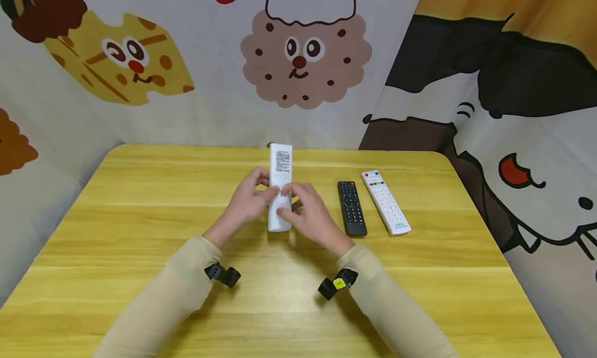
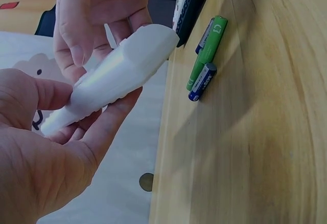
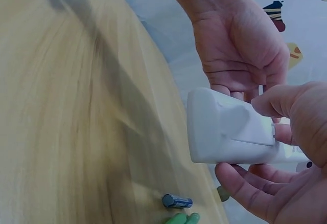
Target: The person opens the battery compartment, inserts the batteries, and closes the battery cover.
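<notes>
A white remote control (image 1: 280,213) is raised over the table, its back with a printed label facing up. My left hand (image 1: 249,198) grips it along the left edge, thumb on the back and fingers underneath. From the right, my right hand (image 1: 313,213) holds the same remote, with its thumb on the lower back and index finger near the middle. In the right wrist view the outline of a battery cover (image 3: 248,132) shows on the back, seated in place. Green batteries (image 2: 208,52) and a blue battery (image 2: 203,82) lie on the table; in the head view they are hidden.
A black remote (image 1: 352,208) and another white remote (image 1: 386,202) lie face up to the right of my hands. The wooden table (image 1: 140,202) ends at a hanging cloth (image 1: 214,104) with cartoon prints. A small camera sits on each wrist.
</notes>
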Tool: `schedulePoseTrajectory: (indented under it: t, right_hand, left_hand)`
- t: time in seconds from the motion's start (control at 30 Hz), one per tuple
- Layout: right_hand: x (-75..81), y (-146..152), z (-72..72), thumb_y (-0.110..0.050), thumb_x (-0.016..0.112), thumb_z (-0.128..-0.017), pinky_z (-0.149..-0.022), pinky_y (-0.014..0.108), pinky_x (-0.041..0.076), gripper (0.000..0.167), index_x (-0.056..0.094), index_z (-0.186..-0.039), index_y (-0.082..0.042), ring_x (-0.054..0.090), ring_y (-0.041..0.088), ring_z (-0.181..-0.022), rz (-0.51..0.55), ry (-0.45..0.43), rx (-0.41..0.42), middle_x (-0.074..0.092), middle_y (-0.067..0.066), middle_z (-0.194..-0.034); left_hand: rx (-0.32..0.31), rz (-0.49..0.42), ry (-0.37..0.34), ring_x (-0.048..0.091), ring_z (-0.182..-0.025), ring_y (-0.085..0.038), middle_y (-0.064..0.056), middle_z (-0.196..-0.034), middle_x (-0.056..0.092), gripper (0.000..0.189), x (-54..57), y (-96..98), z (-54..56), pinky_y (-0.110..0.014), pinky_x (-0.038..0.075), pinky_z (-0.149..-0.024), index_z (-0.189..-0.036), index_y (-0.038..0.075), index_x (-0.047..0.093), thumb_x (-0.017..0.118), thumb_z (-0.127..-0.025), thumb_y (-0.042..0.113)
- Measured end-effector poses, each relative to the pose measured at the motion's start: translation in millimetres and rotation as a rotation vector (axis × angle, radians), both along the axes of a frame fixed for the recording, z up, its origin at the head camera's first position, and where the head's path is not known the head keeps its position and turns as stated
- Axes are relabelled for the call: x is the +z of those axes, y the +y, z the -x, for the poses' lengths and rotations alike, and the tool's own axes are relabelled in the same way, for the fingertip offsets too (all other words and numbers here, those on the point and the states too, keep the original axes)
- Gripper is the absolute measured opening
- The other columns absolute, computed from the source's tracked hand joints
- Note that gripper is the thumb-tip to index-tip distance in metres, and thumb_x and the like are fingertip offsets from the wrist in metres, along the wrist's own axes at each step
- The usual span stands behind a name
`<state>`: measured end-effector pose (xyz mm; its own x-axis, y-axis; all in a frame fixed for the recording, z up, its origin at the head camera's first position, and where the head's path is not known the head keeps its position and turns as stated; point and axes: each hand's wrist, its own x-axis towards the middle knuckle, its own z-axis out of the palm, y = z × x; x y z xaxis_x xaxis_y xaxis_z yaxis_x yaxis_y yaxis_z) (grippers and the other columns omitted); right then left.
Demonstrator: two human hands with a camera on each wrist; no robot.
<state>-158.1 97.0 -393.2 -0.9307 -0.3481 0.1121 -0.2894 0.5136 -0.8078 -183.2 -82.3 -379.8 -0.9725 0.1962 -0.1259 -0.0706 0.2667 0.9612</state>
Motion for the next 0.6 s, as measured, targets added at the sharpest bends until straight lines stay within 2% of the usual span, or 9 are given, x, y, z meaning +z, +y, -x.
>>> schedulePoseTrajectory:
  t: [0.33, 0.6]
  right_hand:
    - [6.5, 5.4, 1.4, -0.008, 0.069, -0.097, -0.082, 0.034, 0.062, 0.034, 0.054, -0.128, -0.011, 0.069, 0.028, -0.098, 0.059, -0.041, 0.026, 0.059, 0.017, -0.133]
    - [7.7, 5.2, -0.8, -0.007, 0.067, -0.099, -0.085, 0.034, 0.062, 0.035, 0.055, -0.132, -0.009, 0.069, 0.030, -0.106, 0.080, -0.032, 0.029, 0.056, 0.014, -0.139]
  left_hand:
    - [0.028, -0.003, 0.007, 0.072, -0.100, -0.034, -0.018, -0.122, 0.058, 0.029, -0.1, -1.4, 3.0, -0.037, 0.063, -0.075, -0.131, 0.003, 0.050, 0.057, -0.105, 0.013]
    - [0.060, -0.001, 0.003, 0.073, -0.094, -0.033, -0.020, -0.120, 0.063, 0.030, 0.5, -3.0, 3.0, -0.036, 0.063, -0.072, -0.132, 0.002, 0.050, 0.058, -0.104, 0.012]
